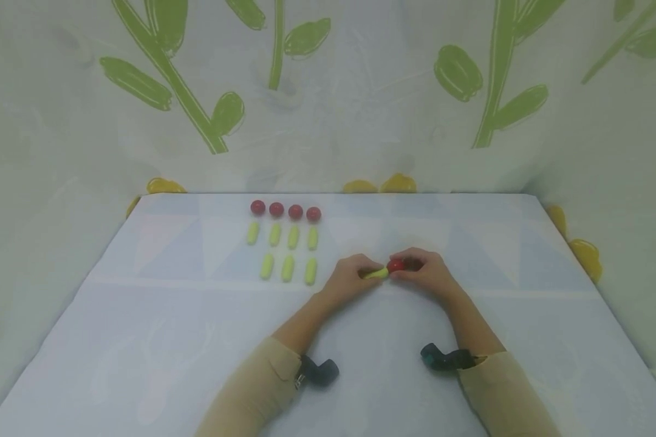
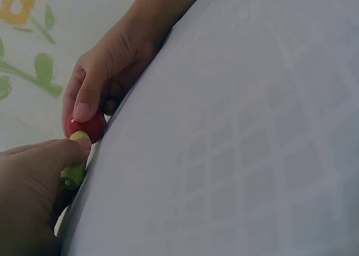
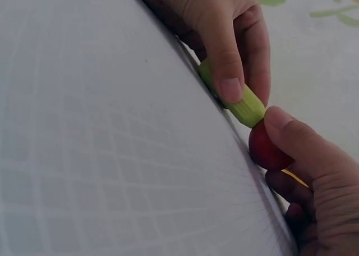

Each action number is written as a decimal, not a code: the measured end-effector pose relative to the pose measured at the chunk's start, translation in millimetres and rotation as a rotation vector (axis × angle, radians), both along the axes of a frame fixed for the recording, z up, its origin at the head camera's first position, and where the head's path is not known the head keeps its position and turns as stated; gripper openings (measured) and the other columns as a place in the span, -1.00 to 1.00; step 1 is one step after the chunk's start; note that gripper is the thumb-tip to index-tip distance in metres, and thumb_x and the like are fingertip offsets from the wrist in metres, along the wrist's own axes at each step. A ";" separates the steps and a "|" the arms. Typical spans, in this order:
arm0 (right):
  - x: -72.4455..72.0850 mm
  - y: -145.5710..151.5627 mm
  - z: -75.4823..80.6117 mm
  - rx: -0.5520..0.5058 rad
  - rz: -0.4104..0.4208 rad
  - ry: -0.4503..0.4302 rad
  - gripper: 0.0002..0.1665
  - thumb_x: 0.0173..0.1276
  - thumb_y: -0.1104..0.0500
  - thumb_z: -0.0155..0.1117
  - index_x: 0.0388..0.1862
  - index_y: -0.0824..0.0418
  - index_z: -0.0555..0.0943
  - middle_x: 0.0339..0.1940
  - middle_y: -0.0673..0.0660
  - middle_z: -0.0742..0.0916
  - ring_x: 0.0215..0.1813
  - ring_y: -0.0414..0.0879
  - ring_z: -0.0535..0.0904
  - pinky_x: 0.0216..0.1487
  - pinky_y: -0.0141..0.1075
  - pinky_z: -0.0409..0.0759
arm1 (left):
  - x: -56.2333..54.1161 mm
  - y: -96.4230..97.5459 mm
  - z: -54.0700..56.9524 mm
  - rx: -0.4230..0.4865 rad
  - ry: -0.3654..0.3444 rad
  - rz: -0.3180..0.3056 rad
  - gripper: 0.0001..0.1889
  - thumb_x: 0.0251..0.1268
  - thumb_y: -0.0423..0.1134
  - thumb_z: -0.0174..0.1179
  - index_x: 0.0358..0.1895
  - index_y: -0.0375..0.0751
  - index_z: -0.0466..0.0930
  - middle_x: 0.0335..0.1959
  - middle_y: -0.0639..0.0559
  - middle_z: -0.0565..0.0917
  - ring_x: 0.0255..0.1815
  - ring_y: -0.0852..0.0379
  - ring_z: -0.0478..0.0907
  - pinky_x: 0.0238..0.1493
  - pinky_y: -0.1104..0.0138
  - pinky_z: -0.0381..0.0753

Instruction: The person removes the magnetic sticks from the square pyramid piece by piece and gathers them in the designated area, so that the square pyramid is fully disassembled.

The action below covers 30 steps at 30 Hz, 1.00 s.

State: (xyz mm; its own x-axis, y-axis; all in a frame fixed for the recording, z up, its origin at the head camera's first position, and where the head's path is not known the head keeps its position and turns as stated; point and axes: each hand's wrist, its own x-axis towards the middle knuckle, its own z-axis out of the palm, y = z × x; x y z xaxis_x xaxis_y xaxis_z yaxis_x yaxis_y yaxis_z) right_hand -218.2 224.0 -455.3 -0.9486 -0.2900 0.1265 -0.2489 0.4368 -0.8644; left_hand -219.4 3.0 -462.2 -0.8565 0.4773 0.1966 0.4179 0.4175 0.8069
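My left hand point(image 1: 351, 279) pinches a yellow-green cylindrical peg point(image 3: 251, 111) between thumb and fingers. A glossy red ball point(image 3: 267, 149) is gripped between the thumb and fingers of my right hand point(image 1: 433, 277). One end of the peg meets the ball, and both are low over the white table. In the left wrist view the peg's other end, with a small pale spot at its centre, points back toward my left palm. Part of the ball is hidden behind my right fingers.
Left of my hands, a row of several red balls point(image 1: 295, 212) lies toward the back of the table point(image 1: 158, 340). In front of them are two rows of yellow-green pegs point(image 1: 288, 267). A pale curtain point(image 1: 361, 133) with green leaf prints rises behind the table's back edge.
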 end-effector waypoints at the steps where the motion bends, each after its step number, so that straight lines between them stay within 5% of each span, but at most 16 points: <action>1: -0.8 1.0 -1.1 -0.003 0.002 0.004 -0.54 0.04 0.11 0.50 -0.04 0.17 0.66 -0.11 0.10 0.72 -0.07 -0.15 0.59 -0.06 -0.46 0.53 | 0.2 0.0 -0.2 0.000 0.016 -0.003 -0.72 0.15 -0.21 0.30 -0.04 -0.06 0.67 -0.22 0.14 0.67 -0.21 0.29 0.54 -0.13 0.47 0.53; 11: 0.1 6.1 5.1 -0.023 -0.214 -0.110 -0.41 0.11 -0.12 0.41 0.09 0.11 0.60 -0.02 0.13 0.66 -0.05 -0.06 0.53 -0.11 -0.49 0.51 | 5.6 -1.4 1.8 0.105 0.165 0.091 -0.75 0.13 -0.31 0.30 -0.08 -0.18 0.67 -0.20 0.04 0.67 -0.17 0.20 0.57 -0.10 0.46 0.56; 19: -4.3 0.0 2.8 -0.028 -0.204 -0.077 -0.40 0.08 -0.14 0.43 0.09 0.07 0.59 -0.01 0.08 0.65 -0.03 -0.08 0.53 -0.07 -0.47 0.53 | 11.9 -8.4 21.3 0.269 -0.011 0.281 -0.74 0.18 -0.23 0.28 -0.04 -0.07 0.64 -0.12 0.11 0.66 -0.11 0.20 0.55 -0.12 0.39 0.57; 30: -7.9 -8.1 9.2 -0.028 -0.164 -0.123 -0.46 0.10 -0.08 0.44 0.03 0.05 0.51 -0.06 0.09 0.62 -0.02 -0.02 0.53 0.01 -0.22 0.52 | 14.2 -40.8 34.5 0.307 -0.072 0.455 -0.74 0.14 -0.15 0.33 -0.09 -0.06 0.66 -0.10 0.11 0.68 -0.07 0.14 0.58 0.02 0.24 0.57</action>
State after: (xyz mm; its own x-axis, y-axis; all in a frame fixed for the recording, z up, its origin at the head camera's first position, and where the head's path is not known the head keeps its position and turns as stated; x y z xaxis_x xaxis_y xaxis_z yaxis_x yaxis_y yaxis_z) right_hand -226.1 215.8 -446.1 -0.9916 -0.1284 0.0127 -0.0682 0.4383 -0.8962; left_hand -205.2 -37.9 -427.7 -0.9794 -0.0140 0.2014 0.1892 0.2845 0.9398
